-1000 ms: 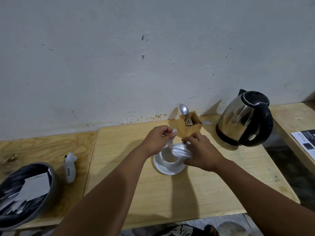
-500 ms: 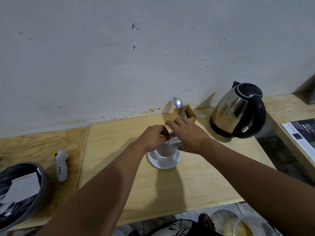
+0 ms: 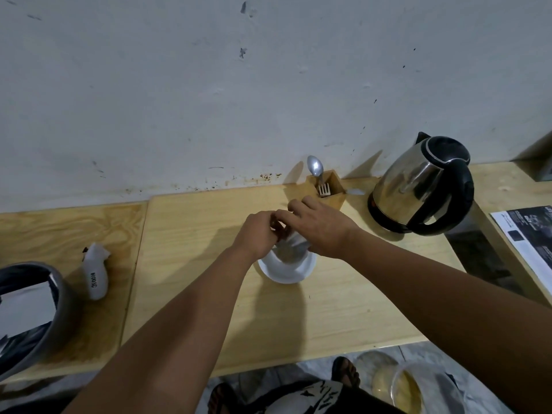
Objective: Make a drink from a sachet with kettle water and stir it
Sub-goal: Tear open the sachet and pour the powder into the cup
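A white cup on a white saucer (image 3: 286, 271) stands mid-table. Over the cup, my left hand (image 3: 259, 234) and my right hand (image 3: 322, 230) both pinch a silvery sachet (image 3: 291, 249), which hangs down into the cup's mouth. Most of the sachet and the cup's inside are hidden by my hands. A steel kettle (image 3: 418, 186) with a black lid and handle sits on its base at the right. Behind the cup, a wooden holder (image 3: 327, 189) against the wall carries a spoon (image 3: 315, 167) and a fork.
A grey bin (image 3: 30, 309) with paper scraps stands at the left edge. Beside it lies a small white device (image 3: 96, 270). A printed leaflet (image 3: 528, 234) rests on the side table at right. A gap separates the two tables.
My hands have come closer together above the cup and the sachet has tipped from lying sideways to hanging down into it. The camera has dipped lower.
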